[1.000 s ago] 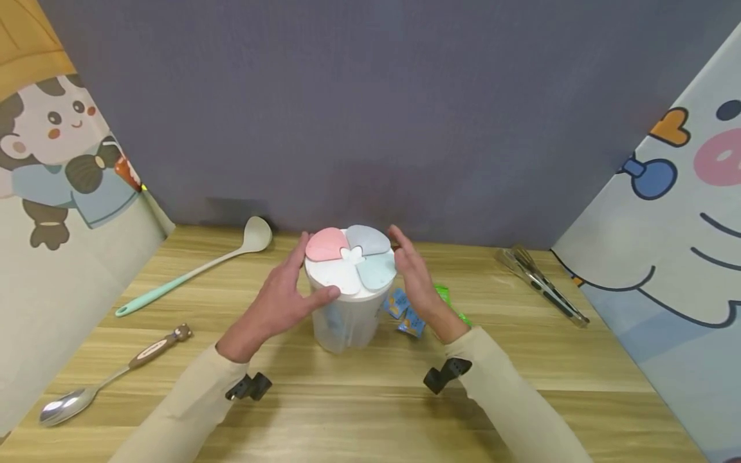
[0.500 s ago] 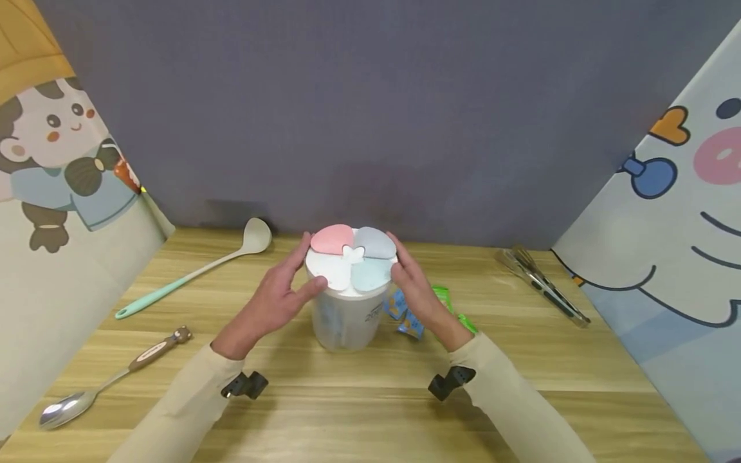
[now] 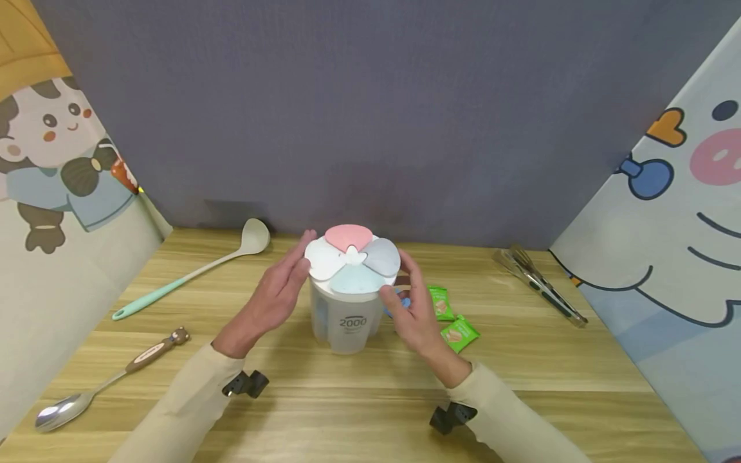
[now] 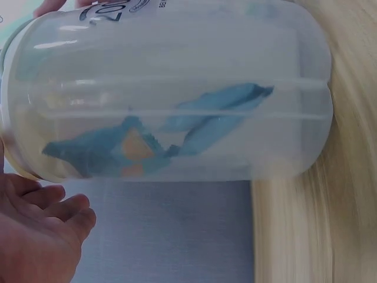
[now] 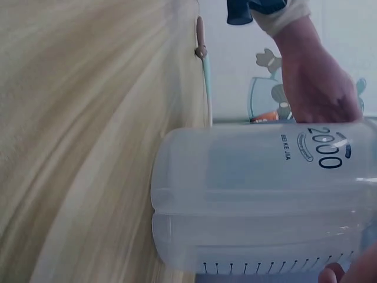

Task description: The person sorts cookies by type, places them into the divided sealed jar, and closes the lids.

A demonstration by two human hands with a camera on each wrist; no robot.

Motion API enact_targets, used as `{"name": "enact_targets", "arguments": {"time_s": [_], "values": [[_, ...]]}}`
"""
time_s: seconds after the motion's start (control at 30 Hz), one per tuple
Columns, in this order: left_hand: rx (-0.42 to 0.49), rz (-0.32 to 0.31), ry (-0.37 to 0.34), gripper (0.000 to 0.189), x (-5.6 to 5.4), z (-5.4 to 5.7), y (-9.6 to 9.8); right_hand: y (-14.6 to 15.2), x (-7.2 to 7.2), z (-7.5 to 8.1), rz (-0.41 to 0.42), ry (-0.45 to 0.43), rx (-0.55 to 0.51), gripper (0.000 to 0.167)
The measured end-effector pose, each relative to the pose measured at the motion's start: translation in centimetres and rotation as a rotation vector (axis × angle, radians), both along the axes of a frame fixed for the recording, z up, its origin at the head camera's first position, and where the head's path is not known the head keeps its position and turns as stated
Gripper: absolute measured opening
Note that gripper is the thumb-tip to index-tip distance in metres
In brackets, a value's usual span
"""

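A clear round storage container marked 2000 stands upright on the table, its lid split into pink, grey, pale green and white petals. My right hand grips the lid's right edge, thumb in front and fingers curled behind. My left hand lies along the lid's left side with nearly straight fingers. In the left wrist view, blue snack packets show through the container wall, and left fingers are below the lid rim. Measuring marks run along the container in the right wrist view.
Two green snack packets lie right of the container, with a blue packet partly behind my right hand. A ladle and a bear-handled spoon lie left. Tongs lie far right, beside a whisk-like utensil. A grey wall stands behind.
The container and lid have turned clockwise, bringing the 2000 mark to the front. My right hand has curled onto the lid's edge; my left thumb has drawn back. Green packets show more fully.
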State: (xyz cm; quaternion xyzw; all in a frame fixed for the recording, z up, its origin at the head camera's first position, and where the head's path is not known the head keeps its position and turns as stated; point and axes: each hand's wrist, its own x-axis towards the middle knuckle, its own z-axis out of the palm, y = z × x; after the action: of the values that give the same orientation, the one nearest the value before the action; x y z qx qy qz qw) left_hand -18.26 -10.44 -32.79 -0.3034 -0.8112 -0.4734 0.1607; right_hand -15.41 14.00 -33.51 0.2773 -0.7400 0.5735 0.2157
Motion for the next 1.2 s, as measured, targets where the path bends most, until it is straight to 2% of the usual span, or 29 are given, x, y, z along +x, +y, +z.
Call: {"name": "enact_targets", "arguments": {"time_s": [0.13, 0.27, 0.4, 0.57, 0.87, 1.07, 1.2], "values": [[0.007, 0.021, 0.009, 0.048, 0.0, 0.1, 0.2, -0.9, 1.5, 1.1, -0.057, 0.019, -0.008, 0.062], [0.031, 0.018, 0.008, 0.047, 0.0, 0.1, 0.2, -1.4, 1.9, 1.2, -0.079, 0.05, -0.026, 0.071], [0.055, -0.005, 0.02, 0.044, 0.1, 0.0, 0.2, -1.7, 2.5, 1.2, -0.08, 0.077, -0.035, 0.073], [0.074, 0.001, 0.083, 0.042, 0.3, -0.2, -0.1, -1.8, 2.9, 1.2, -0.064, 0.083, -0.021, 0.07], [0.079, 0.06, 0.202, 0.039, 0.5, -0.5, -0.1, -1.6, 1.8, 0.9, -0.067, 0.137, 0.034, 0.074], [0.091, 0.082, 0.279, 0.039, 0.3, -0.4, -0.2, -1.1, 0.0, -1.2, -0.124, 0.18, 0.069, 0.069], [0.081, 0.083, 0.292, 0.041, 0.2, -0.4, -0.2, -0.9, -0.7, -2.0, -0.171, 0.214, 0.086, 0.066]]}}
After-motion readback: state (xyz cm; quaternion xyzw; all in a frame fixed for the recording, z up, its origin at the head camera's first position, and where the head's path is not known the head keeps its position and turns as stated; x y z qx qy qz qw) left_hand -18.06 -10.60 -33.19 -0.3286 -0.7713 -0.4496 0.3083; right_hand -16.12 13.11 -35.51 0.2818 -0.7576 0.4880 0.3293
